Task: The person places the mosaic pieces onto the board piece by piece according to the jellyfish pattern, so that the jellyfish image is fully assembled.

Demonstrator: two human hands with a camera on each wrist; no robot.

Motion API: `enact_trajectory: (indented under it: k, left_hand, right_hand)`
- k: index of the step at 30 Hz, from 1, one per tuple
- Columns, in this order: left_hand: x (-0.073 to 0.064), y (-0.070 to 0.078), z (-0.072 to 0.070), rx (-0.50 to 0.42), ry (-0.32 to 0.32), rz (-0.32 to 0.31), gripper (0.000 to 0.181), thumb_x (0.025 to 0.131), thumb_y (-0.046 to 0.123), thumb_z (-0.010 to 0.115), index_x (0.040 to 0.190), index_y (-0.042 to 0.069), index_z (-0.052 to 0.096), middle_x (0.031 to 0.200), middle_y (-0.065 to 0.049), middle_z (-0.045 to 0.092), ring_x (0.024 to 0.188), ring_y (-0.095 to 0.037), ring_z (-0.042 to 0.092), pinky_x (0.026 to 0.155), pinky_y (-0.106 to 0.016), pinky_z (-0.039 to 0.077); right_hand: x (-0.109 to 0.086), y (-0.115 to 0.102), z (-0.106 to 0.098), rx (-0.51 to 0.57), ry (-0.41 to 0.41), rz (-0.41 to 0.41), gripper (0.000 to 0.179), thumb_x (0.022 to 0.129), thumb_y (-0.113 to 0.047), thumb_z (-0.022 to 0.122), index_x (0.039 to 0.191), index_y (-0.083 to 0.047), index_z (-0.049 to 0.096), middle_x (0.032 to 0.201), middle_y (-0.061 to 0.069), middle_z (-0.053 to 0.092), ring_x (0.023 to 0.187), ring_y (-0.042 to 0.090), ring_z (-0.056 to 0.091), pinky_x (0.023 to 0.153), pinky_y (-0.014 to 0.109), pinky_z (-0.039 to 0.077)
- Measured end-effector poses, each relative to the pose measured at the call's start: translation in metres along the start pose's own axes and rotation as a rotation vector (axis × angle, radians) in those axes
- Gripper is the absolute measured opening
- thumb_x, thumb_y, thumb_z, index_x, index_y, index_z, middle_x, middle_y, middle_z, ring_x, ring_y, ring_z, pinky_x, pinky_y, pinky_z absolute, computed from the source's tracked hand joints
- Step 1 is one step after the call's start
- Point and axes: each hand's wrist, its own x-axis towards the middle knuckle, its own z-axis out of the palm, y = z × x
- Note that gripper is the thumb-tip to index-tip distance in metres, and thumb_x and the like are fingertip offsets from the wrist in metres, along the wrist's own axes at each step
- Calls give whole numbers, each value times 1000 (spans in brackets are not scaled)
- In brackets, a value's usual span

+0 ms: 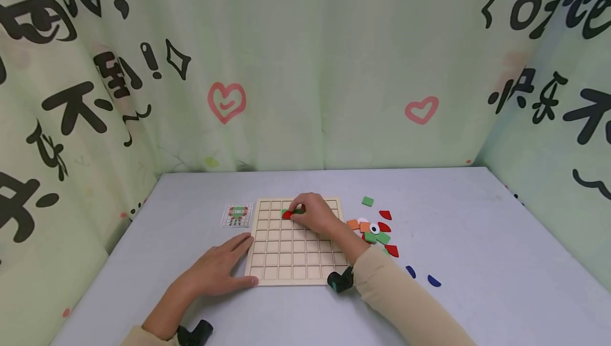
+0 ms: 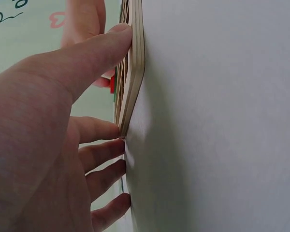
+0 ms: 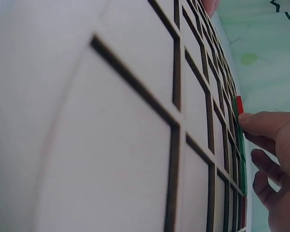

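Note:
A wooden grid board (image 1: 279, 261) lies on the table. Over its far rows, my right hand (image 1: 315, 213) pinches a small red piece (image 1: 287, 215) between thumb and forefinger. That red piece (image 3: 239, 103) overlaps a green piece in the right wrist view. Green pieces (image 3: 243, 171) run along the row, partly under the fingers, with another red piece (image 3: 243, 208) at its other end. My left hand (image 1: 217, 266) lies spread at the board's left side, its thumb on the near corner and fingertips at the left edge. A pattern card (image 1: 236, 215) rests left of the board.
Right of the board lie loose pieces: a green square (image 1: 367, 201), several red ones (image 1: 385, 215), orange squares (image 1: 352, 224), a white disc with a black centre (image 1: 374, 228) and two blue half-rounds (image 1: 434, 280). A printed curtain (image 1: 286, 70) surrounds the table (image 1: 477, 240).

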Motion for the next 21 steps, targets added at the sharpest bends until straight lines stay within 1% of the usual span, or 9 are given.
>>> enact_trajectory:
  k: [6,13,17,21]
  left_hand:
    - [0,-1,2,-1,0,-16,91,82,61,65,151,11,34,158,-8,30,144,-29,34,108,-54,36]
    - [2,0,2,1,-5,-30,90,81,61,66,151,12,35,158,-7,30,144,-28,34,108,-54,37]
    - [1,-1,3,4,0,-27,90,81,61,66,151,12,35,158,-7,30,144,-28,34,108,-54,37]
    - [1,-2,3,0,2,-24,90,81,61,66,150,12,35,158,-7,30,144,-28,34,108,-54,37]
  right_hand:
    - [5,-3,6,4,11,27,8,84,-12,74,92,-14,74,98,2,68,78,15,49,69,27,42]
    - [8,-8,10,11,25,38,7,84,-12,74,91,-14,75,98,0,69,80,14,49,71,27,43]
    - [10,-10,12,27,12,55,8,85,-12,73,92,-15,75,100,-1,69,78,14,51,69,26,44]
    - [12,-11,15,20,-4,49,8,86,-13,72,94,-15,75,103,0,69,77,14,52,69,26,45]
